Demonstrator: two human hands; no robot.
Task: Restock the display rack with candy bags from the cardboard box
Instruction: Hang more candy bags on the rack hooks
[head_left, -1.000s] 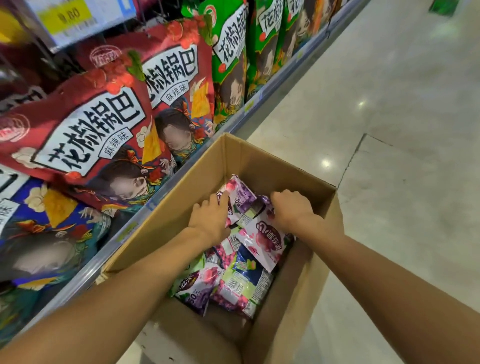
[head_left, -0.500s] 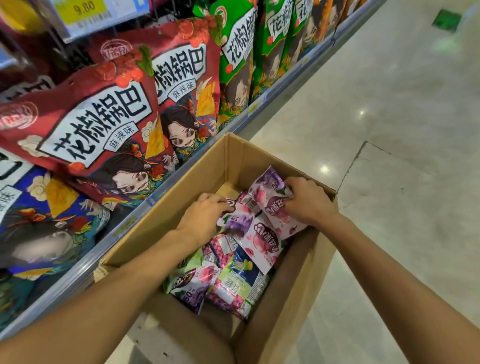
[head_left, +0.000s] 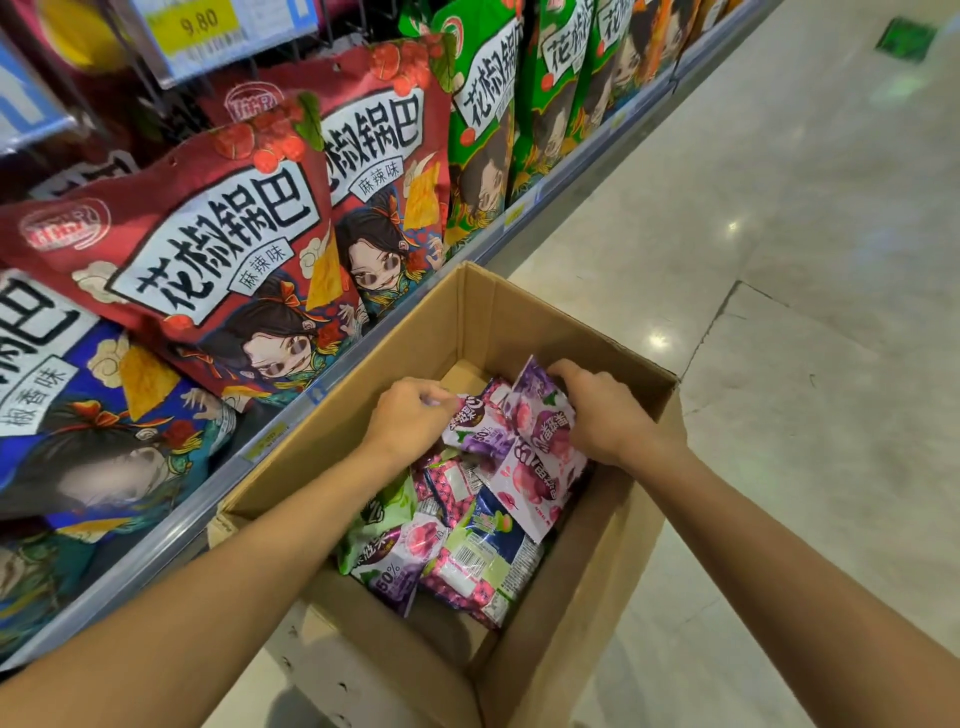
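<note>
While beside the cardboard box (head_left: 524, 332), red snack bags (head_left: 208, 234) on shelf (head_left: 171, 527).

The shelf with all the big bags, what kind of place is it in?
Most likely a supermarket aisle. Rows of big snack bags fill the shelf, a yellow price tag reading 9.80 hangs above them, and an open cardboard box of candy bags waits beside it.

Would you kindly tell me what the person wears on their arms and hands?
Nothing visible: the left hand and right hand are bare, with no gloves, and neither wrist carries a watch or bracelet. The left forearm and right forearm are uncovered to the frame's edge; no sleeve shows.
</note>
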